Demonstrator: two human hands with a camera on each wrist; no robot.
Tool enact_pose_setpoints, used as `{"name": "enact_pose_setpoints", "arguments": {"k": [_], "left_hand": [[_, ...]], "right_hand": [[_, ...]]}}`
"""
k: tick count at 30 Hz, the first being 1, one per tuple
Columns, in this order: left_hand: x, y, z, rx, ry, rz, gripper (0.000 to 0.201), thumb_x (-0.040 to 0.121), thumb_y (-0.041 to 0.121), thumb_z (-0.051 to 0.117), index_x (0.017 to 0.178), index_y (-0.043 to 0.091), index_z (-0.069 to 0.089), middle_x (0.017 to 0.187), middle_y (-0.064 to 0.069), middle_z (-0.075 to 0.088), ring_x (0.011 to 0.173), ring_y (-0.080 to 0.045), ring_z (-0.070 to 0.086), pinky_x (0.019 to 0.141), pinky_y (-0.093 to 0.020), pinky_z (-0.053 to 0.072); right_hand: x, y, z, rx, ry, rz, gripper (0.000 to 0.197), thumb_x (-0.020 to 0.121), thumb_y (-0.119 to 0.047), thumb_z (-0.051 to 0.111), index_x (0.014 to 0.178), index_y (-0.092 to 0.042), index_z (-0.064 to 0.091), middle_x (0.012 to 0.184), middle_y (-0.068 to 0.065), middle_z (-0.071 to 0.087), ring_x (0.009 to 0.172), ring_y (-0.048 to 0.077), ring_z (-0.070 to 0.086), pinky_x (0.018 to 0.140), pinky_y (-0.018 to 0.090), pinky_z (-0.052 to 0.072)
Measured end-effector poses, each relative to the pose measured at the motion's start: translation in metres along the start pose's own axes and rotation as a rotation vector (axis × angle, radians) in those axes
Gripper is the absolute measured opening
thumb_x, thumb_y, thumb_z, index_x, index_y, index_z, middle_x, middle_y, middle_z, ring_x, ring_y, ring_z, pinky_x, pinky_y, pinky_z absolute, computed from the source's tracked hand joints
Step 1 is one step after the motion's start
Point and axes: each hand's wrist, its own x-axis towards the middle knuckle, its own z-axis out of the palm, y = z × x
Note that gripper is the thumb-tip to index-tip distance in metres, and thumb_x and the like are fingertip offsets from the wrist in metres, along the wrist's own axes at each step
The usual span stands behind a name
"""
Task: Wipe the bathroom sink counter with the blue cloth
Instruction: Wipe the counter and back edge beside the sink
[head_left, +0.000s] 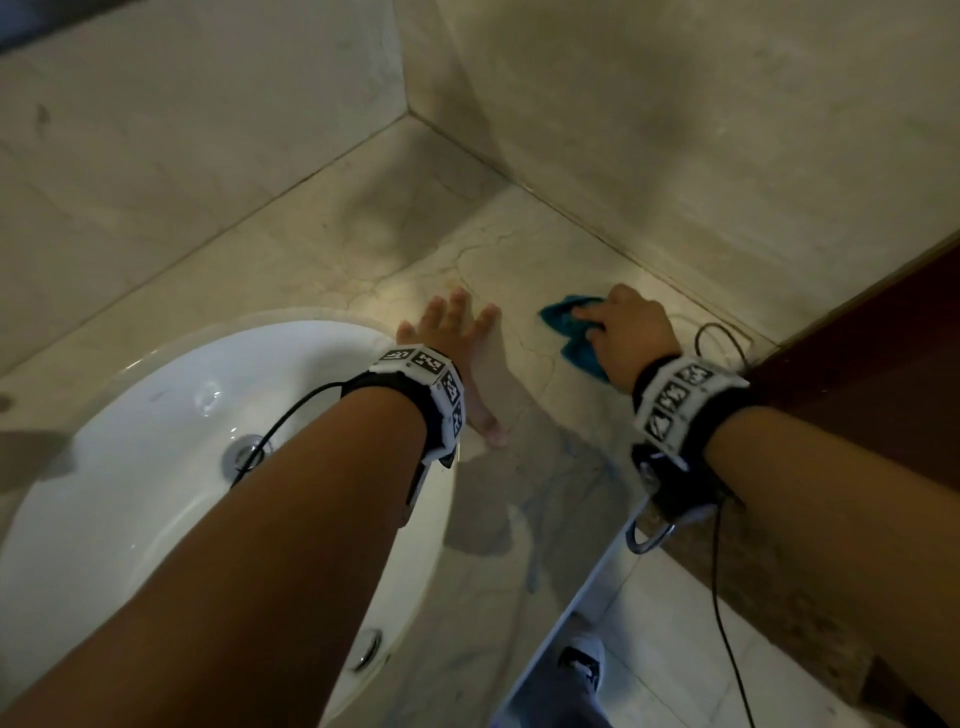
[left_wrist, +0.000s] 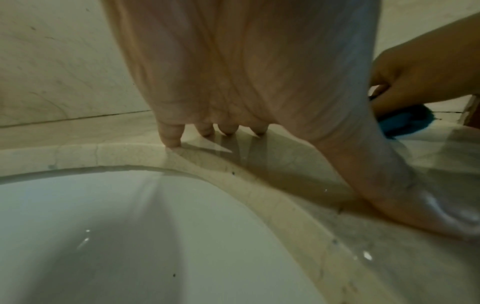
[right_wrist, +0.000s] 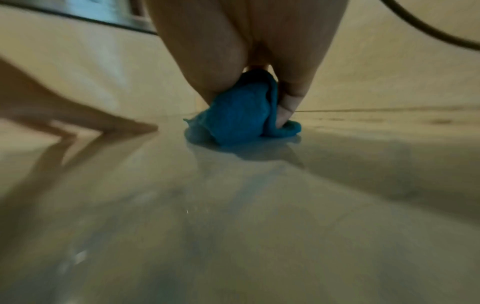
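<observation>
Blue cloth (head_left: 574, 335), bunched, on pale marble bench (head_left: 363, 244), gripped under curled fingers of right hand (head_left: 631, 332) and pressed down. Position: right of the white basin (head_left: 130, 467), near the back corner where two stone walls (head_left: 701, 114) meet. Seen from the right wrist, cloth (right_wrist: 239, 121) wadded between thumb and fingers (right_wrist: 289, 102), lower edge touching the glossy surface. Left hand (head_left: 457, 358) spread flat, fingers straight, palm down on the bench between basin rim and cloth, holding nothing; fingertips (left_wrist: 170, 137) in the left wrist view resting just past the curved stone rim (left_wrist: 103, 154).

Key relation: cloth directly beneath and ahead of the right hand, its long axis running roughly from near-right to far-left, toward the left hand; left hand near but apart from it, on the basin side. Unwiped bench judged to lie mostly toward the front edge and around the basin rim, so next stroke likely a pull back or a sweep leftward, with the braced left hand in the sweep's path. Black cable (head_left: 722, 338) lying just right of the right hand, a possible snag.
</observation>
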Motion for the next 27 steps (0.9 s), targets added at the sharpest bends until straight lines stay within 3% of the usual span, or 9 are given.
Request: {"name": "enact_pose_setpoints", "arguments": {"k": [3, 5, 10, 12, 15, 17, 21, 24, 27], "left_hand": [[0.000, 0.006, -0.009, 0.018, -0.014, -0.016, 0.157, 0.016, 0.085, 0.067, 0.144, 0.042, -0.014, 0.155, 0.005, -0.021, 0.145, -0.029, -0.011, 0.110, -0.061, 0.009], [-0.003, 0.009, -0.013, 0.022, -0.031, -0.022, 0.155, 0.025, 0.079, 0.074, 0.146, 0.039, -0.014, 0.156, 0.002, -0.022, 0.145, -0.029, -0.014, 0.111, -0.060, 0.007], [-0.013, 0.018, -0.017, 0.016, -0.063, 0.020, 0.146, 0.044, 0.070, 0.079, 0.149, 0.031, -0.015, 0.155, -0.003, -0.026, 0.144, -0.028, -0.018, 0.116, -0.053, 0.001], [-0.016, 0.032, -0.014, 0.021, -0.078, 0.063, 0.141, 0.047, 0.072, 0.076, 0.149, 0.031, -0.013, 0.155, -0.005, -0.026, 0.144, -0.029, -0.018, 0.115, -0.053, 0.001], [-0.018, 0.046, -0.008, 0.006, -0.061, 0.082, 0.136, 0.050, 0.070, 0.076, 0.149, 0.032, -0.008, 0.156, -0.006, -0.023, 0.145, -0.029, -0.016, 0.114, -0.053, 0.001], [-0.018, 0.046, -0.006, -0.008, -0.039, 0.069, 0.134, 0.052, 0.068, 0.076, 0.149, 0.033, -0.009, 0.156, -0.004, -0.023, 0.145, -0.028, -0.016, 0.115, -0.053, 0.000], [-0.019, 0.048, -0.011, -0.001, -0.026, 0.063, 0.123, 0.057, 0.071, 0.071, 0.148, 0.035, -0.004, 0.157, -0.004, -0.018, 0.145, -0.030, -0.011, 0.116, -0.053, 0.006], [-0.018, 0.049, -0.013, 0.002, -0.004, 0.058, 0.116, 0.059, 0.069, 0.072, 0.146, 0.036, 0.002, 0.158, -0.004, -0.014, 0.146, -0.031, -0.005, 0.115, -0.053, 0.012], [-0.017, 0.046, -0.009, -0.016, -0.003, 0.056, 0.119, 0.058, 0.069, 0.072, 0.147, 0.038, -0.001, 0.158, -0.002, -0.016, 0.146, -0.030, -0.006, 0.116, -0.052, 0.010]], "right_hand": [[-0.002, -0.016, 0.013, 0.099, 0.025, 0.026, 0.035, 0.095, -0.017, 0.043, 0.129, -0.020, 0.052, 0.123, 0.016, 0.043, 0.105, 0.038, 0.048, 0.093, 0.031, 0.037], [-0.026, -0.025, 0.019, 0.123, 0.006, -0.062, 0.034, 0.095, -0.017, 0.043, 0.127, -0.022, 0.054, 0.119, 0.013, 0.046, 0.099, 0.034, 0.047, 0.086, 0.027, 0.035], [-0.073, -0.015, 0.011, 0.037, -0.103, -0.281, 0.035, 0.095, -0.014, 0.046, 0.126, -0.025, 0.056, 0.119, 0.006, 0.048, 0.100, 0.031, 0.043, 0.087, 0.032, 0.031], [-0.058, 0.004, 0.003, 0.011, -0.077, -0.228, 0.034, 0.093, -0.013, 0.048, 0.125, -0.022, 0.058, 0.119, 0.010, 0.050, 0.104, 0.034, 0.048, 0.088, 0.032, 0.031], [-0.039, 0.038, -0.012, 0.042, 0.041, 0.020, 0.035, 0.092, -0.011, 0.049, 0.125, -0.018, 0.058, 0.125, 0.015, 0.052, 0.111, 0.036, 0.051, 0.093, 0.030, 0.034], [-0.038, 0.052, -0.011, 0.077, 0.099, 0.100, 0.036, 0.093, -0.008, 0.047, 0.127, -0.015, 0.056, 0.131, 0.016, 0.050, 0.117, 0.035, 0.049, 0.097, 0.025, 0.031], [-0.056, 0.043, 0.001, 0.040, 0.080, 0.026, 0.038, 0.093, -0.006, 0.045, 0.128, -0.016, 0.055, 0.135, 0.014, 0.049, 0.120, 0.035, 0.046, 0.101, 0.028, 0.026], [-0.070, 0.033, 0.007, 0.046, 0.058, -0.064, 0.037, 0.091, -0.005, 0.048, 0.125, -0.016, 0.058, 0.129, 0.013, 0.053, 0.114, 0.035, 0.047, 0.094, 0.025, 0.023], [-0.062, 0.040, 0.002, 0.028, -0.005, -0.160, 0.035, 0.090, -0.006, 0.050, 0.122, -0.017, 0.061, 0.119, 0.013, 0.056, 0.106, 0.037, 0.050, 0.092, 0.032, 0.031]]}}
